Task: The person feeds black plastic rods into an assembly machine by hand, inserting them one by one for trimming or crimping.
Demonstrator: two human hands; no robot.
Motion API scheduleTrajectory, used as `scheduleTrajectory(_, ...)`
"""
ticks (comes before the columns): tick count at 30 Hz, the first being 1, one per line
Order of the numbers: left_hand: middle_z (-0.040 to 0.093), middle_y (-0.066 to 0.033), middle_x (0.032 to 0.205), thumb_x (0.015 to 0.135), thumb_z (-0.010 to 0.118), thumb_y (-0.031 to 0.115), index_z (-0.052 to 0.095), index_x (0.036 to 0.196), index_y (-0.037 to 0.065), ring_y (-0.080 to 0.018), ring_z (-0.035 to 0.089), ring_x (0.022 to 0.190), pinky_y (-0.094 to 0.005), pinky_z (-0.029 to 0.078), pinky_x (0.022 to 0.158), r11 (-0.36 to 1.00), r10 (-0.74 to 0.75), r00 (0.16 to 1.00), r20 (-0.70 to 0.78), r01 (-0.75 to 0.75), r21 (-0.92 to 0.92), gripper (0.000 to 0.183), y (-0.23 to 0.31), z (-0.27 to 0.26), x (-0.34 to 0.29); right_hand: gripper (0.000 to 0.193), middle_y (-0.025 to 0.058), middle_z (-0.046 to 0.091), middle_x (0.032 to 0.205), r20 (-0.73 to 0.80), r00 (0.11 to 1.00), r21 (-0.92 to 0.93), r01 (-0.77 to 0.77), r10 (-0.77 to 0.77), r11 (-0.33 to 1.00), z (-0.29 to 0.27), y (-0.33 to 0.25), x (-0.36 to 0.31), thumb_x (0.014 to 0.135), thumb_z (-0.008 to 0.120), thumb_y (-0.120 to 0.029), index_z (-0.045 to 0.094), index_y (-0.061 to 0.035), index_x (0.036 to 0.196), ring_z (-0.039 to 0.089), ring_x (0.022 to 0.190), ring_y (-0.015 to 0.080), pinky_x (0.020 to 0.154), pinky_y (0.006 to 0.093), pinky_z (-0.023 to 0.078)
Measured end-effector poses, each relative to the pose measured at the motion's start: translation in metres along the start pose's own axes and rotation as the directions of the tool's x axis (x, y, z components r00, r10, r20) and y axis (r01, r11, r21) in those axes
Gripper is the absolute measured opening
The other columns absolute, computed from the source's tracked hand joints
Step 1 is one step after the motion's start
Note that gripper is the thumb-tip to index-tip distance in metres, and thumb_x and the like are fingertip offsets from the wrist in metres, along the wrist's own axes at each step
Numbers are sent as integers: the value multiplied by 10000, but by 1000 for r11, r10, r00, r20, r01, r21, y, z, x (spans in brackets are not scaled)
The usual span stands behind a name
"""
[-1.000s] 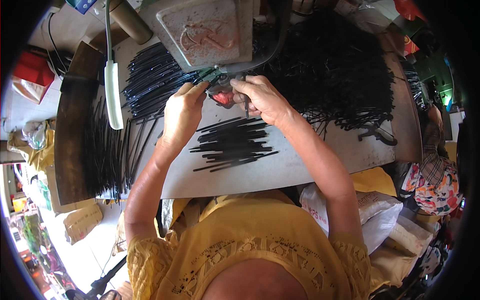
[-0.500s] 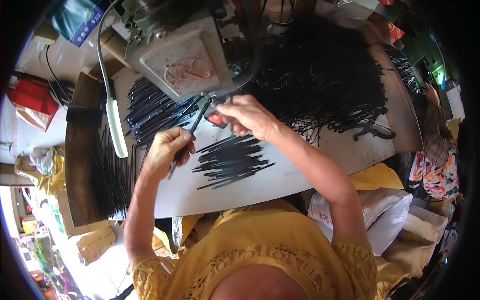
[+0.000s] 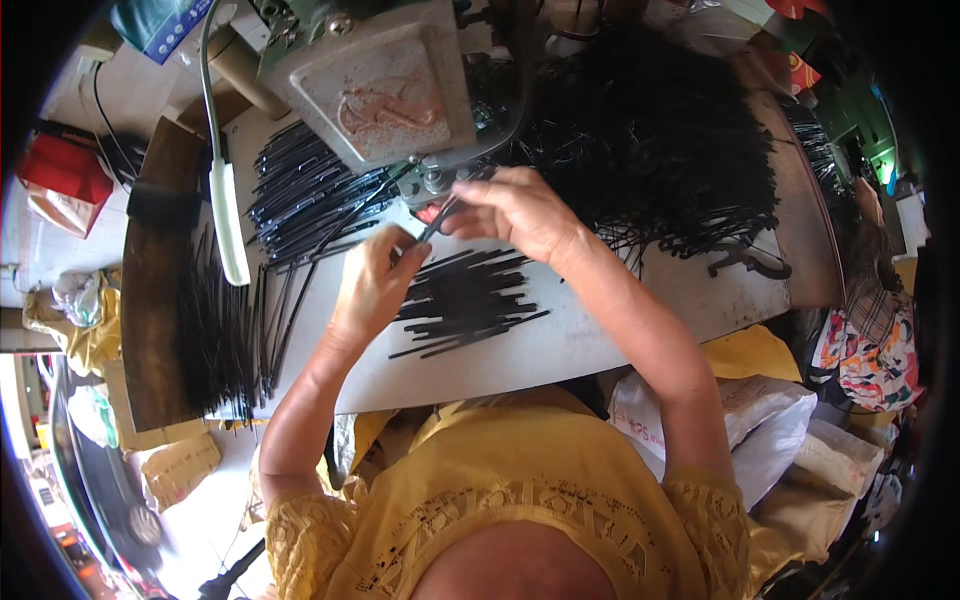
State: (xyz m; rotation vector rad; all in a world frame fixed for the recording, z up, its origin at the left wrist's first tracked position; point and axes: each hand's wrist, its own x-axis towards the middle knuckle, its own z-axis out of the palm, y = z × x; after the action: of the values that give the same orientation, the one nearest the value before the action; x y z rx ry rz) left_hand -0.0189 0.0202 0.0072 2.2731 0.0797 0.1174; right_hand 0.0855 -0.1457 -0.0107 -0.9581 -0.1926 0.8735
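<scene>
Pinching a thin black rod (image 3: 436,226) in the left hand (image 3: 383,277) by the machine head (image 3: 385,105), closer to the half-curled right hand (image 3: 522,215) than a moment ago (can't tell its grip), so kinda looks mid-pass.

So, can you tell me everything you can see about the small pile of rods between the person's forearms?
The pile is a loose heap of thin, straight, black rods, metal-like in look. They lie flat and roughly side by side, slanting slightly up toward the right, their ends uneven. It rests on the pale tabletop, just below the left hand and right hand. Whether the left hand touches it is unclear.
</scene>
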Motion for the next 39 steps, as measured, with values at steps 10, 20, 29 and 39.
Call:
scheduleTrajectory(10, 589, -74, 652, 818, 554, 290, 564, 784, 31, -118, 530, 524, -206, 391, 463, 435, -363, 919, 155, 314, -844, 261, 9, 24, 16, 189, 224, 575, 816, -290, 928, 190, 294, -232, 937, -12, -2, 13, 829, 462, -56, 490, 120, 892, 612, 748, 274, 680, 340, 522)
scheduleTrajectory(20, 562, -75, 655, 802, 578, 209, 517, 799, 34, -134, 487, 519, -197, 329, 410, 154, -478, 867, 140, 239, -959, 186, -20, 19, 55, 193, 200, 584, 872, -275, 938, 183, 268, -213, 946, -12, 3, 17, 843, 496, -110, 533, 68, 908, 599, 807, 256, 734, 344, 503)
scheduleTrajectory(29, 581, -97, 618, 803, 580, 184, 549, 774, -17, -149, 500, 486, -234, 345, 432, 169, -446, 891, 81, 172, -970, 205, -23, 27, 54, 189, 214, 579, 838, -294, 917, 178, 329, -269, 928, -7, 4, 15, 852, 439, -62, 484, 111, 913, 610, 767, 265, 710, 340, 525)
scheduleTrajectory(39, 583, -64, 644, 831, 542, 189, 550, 791, 16, -104, 497, 507, -203, 361, 452, 150, -369, 927, 68, 132, -980, 178, -27, 35, 50, 208, 223, 571, 878, -335, 901, 262, 369, -275, 892, -3, 11, 12, 842, 489, -83, 497, 114, 909, 605, 784, 297, 717, 352, 530)
